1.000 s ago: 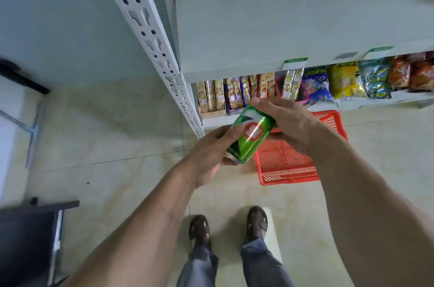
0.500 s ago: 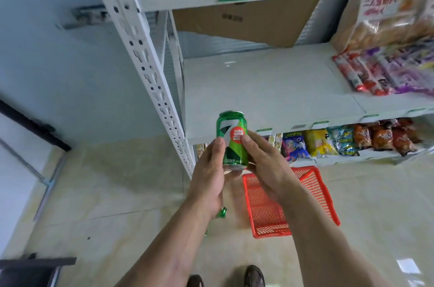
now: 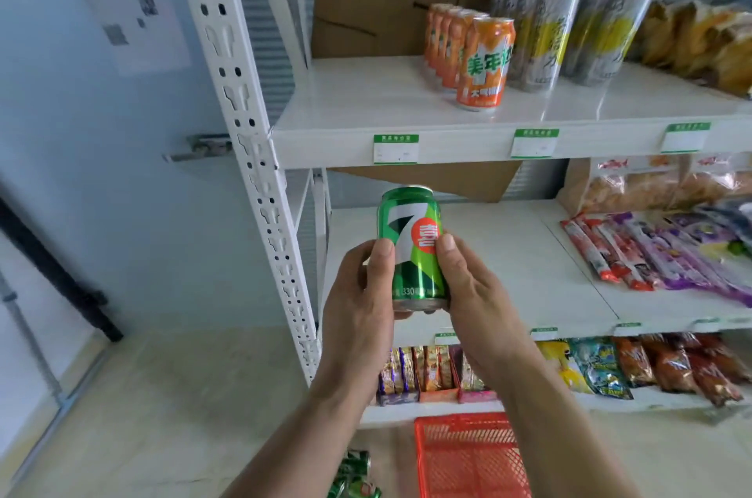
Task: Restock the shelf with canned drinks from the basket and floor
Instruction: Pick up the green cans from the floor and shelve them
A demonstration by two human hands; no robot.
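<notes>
Hiding the green can's point(image 3: 411, 245) base, apparently, both hands grip.

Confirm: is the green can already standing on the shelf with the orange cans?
No, both hands hold the green can upright, below the shelf carrying the orange cans.

Left hand point(image 3: 358, 310) and right hand point(image 3: 472, 294) raised together, fingers curled.

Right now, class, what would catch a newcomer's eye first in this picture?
The green can, held upright mid-picture between the left hand and right hand. Next, the row of orange cans on the upper shelf, and the red basket on the floor below.
</notes>
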